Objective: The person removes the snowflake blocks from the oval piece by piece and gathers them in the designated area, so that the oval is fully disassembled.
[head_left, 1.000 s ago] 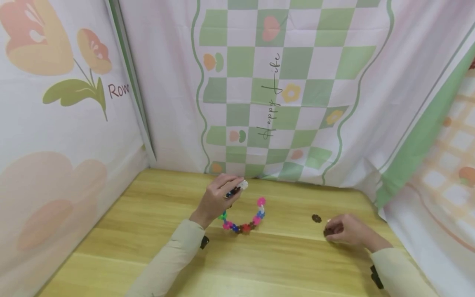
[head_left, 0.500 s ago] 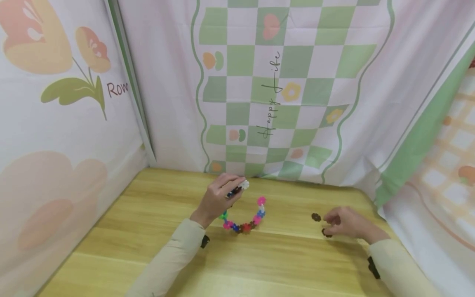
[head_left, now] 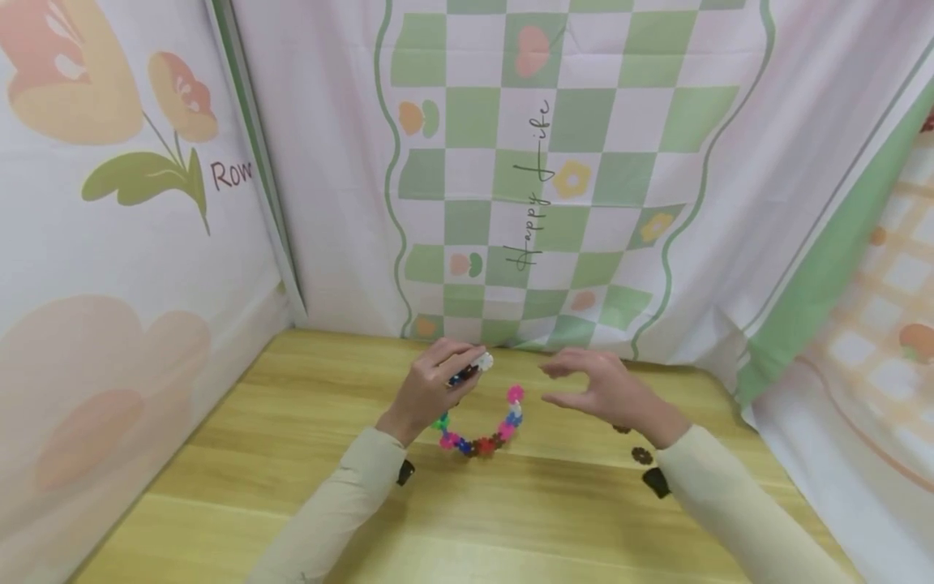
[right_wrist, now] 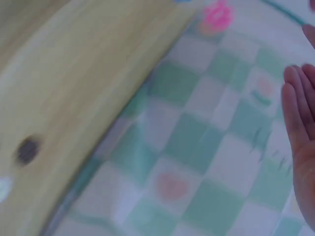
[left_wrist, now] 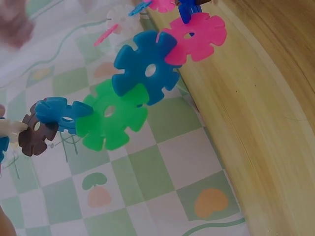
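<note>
My left hand (head_left: 430, 385) pinches one end of a chain of interlocking snowflake discs (head_left: 485, 446), where white, brown and blue pieces show by the fingers. From there the chain curves in a U and ends in a pink disc (head_left: 516, 393). The left wrist view shows a green disc (left_wrist: 112, 115), a blue disc (left_wrist: 147, 68) and a pink disc (left_wrist: 199, 37) slotted together at angles. My right hand (head_left: 609, 393) hovers right of the chain's pink end, thumb and fingers apart, with nothing seen between them. In the right wrist view its fingers (right_wrist: 299, 108) look straight.
Loose brown discs lie on the wooden table (head_left: 525, 527) by my right forearm: one brown disc (head_left: 642, 456) in full, another brown disc (head_left: 621, 429) partly covered. A blurred white piece (right_wrist: 4, 188) shows at the right wrist view's edge. A checked curtain (head_left: 536, 170) hangs behind the table.
My right hand has let go of a brown disc on the right side and moved left and away toward the chain. The left hand has stayed nearly still with its hold.
</note>
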Motion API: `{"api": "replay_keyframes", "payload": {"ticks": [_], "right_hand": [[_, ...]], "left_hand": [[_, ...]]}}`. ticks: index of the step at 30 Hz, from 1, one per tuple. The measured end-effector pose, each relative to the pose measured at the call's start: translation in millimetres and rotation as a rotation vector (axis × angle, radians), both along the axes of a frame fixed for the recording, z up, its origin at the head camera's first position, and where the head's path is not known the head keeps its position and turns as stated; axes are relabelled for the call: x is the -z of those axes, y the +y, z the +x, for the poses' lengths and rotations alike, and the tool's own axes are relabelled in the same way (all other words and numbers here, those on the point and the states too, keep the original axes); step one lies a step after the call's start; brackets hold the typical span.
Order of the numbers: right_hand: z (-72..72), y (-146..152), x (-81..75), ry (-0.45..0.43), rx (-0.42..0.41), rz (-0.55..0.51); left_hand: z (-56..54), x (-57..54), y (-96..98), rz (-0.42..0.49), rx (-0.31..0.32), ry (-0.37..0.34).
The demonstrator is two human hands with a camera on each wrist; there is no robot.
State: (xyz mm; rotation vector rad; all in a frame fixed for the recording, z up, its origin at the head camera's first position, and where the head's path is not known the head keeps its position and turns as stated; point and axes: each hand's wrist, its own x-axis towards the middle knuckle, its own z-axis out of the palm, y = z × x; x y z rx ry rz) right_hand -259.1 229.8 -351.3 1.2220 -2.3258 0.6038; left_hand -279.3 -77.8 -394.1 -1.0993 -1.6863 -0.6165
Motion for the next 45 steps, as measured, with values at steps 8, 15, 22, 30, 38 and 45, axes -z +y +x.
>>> {"api": "replay_keyframes", "payload": {"ticks": [8, 15, 22, 30, 38, 45], "right_hand": [[-8.0, -58, -10.5, 0.142, -0.152, -0.126], [-13.2, -74, -3.1, 0.230, -0.170, -0.117], [-16.7, -77, 3.0, 0.373, -0.155, -0.083], [-19.8, -75, -0.6, 0.551, -0.151, -0.002], [-24.3, -70, -6.7, 0.680, -0.162, 0.036], [-20.8, -67, -7.6, 0.655, -0.161, 0.032]], "left_hand": [[1.6, 0.6, 0.5, -0.014, -0.009, 0.002], [2.6, -1.1, -0.7, -0.030, -0.023, 0.003], [4.3, -0.6, 1.2, -0.048, -0.027, -0.006], [5.2, -0.3, 3.2, -0.062, -0.010, -0.032], [0.5, 5.3, -1.5, -0.001, 0.163, -0.381], [-0.5, 18.7, -7.6, 0.144, 0.444, -1.041]]}}
